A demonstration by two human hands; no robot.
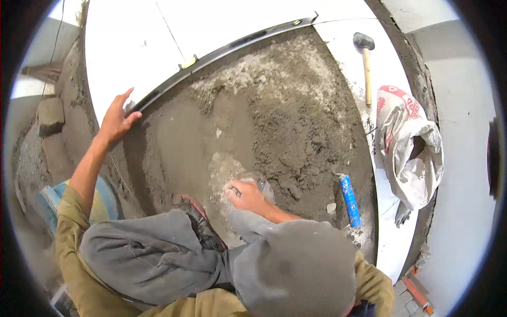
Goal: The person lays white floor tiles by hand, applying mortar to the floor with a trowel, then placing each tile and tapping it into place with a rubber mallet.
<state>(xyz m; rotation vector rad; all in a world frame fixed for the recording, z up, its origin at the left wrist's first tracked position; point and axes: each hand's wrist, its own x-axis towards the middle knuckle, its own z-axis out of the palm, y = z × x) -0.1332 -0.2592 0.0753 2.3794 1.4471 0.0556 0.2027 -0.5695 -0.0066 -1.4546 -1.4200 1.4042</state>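
Observation:
A long spirit level point(227, 50) lies along the edge of the white tiles point(142, 37), beside the rough mortar bed point(296, 121). My left hand point(117, 120) is at its near end, with the thumb on one side and the fingers on the other. Low over the mortar, close to my shoe point(203, 222), my right hand point(247, 195) is closed in a fist. A greyish blade, apparently a trowel point(268, 191), shows just beyond that fist; its handle is hidden by my fingers.
On the right-hand tiles lie a rubber mallet point(367, 68) and a crumpled white sack point(409, 153). A blue cylinder point(349, 201) rests on the mortar at right. A blue bucket point(105, 198) stands behind my left arm, and a block point(51, 116) sits at far left.

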